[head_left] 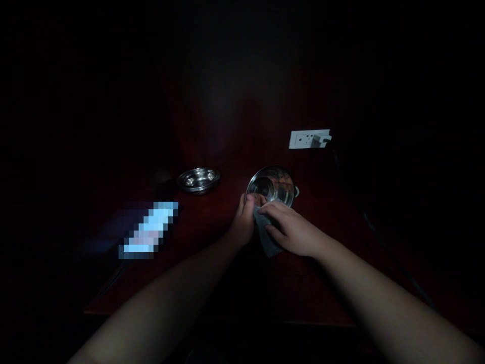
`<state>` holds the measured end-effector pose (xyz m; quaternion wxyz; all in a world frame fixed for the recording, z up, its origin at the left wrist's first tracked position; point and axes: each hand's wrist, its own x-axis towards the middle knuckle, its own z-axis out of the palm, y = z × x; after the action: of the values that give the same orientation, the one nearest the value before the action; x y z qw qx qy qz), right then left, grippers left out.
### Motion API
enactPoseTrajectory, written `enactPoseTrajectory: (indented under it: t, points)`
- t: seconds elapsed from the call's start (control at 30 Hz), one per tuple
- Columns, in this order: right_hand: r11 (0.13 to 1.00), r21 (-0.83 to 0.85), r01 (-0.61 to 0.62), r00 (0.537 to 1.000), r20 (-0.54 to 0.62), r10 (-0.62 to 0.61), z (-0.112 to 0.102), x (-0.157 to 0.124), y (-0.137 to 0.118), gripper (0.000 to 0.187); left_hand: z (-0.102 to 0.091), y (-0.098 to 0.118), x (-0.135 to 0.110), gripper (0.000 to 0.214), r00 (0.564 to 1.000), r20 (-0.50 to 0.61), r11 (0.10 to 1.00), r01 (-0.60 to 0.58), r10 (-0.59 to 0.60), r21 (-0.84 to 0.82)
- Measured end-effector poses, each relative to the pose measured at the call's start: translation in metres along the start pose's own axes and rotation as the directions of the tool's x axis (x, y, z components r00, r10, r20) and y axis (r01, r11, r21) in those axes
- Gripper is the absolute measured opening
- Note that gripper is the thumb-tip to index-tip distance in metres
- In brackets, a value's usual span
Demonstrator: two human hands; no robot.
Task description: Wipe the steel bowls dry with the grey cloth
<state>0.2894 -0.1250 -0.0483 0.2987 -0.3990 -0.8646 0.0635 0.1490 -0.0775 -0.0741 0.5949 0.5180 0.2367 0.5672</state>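
A shiny steel bowl with a small loop handle on its right side is tilted, its inside turned toward me. My left hand is closed on the near left rim, thumb over the edge. At the near rim, my right hand holds a grey-green cloth, which hangs down below the fingers. Part of the cloth and the bowl's near edge are hidden by my hands. Left of the bowl, a second shallow steel bowl stands upright on the dark red table.
A lit, pixelated phone-like screen is at the left, with a cable running from it toward the front edge. On the back wall is a white socket plate with a plug in it. Another cable lies along the right. The surroundings are very dark.
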Motion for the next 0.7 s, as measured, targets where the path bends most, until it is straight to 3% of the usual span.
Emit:
enactPoseTrajectory:
  t: [0.57,0.7]
  points:
    - [1.0,0.006,0.005,1.0,0.004,-0.005,-0.0008,0.0005,-0.0002,0.037,0.0007,0.0008,-0.0005,0.048,0.999,0.02,0.999,-0.035,0.034,0.024]
    - [1.0,-0.003,0.0,1.0,0.007,0.0,-0.0012,0.0004,-0.0007,0.036,-0.0003,-0.0014,0.0003,0.048,0.997,-0.043,0.998,0.062,-0.061,0.005]
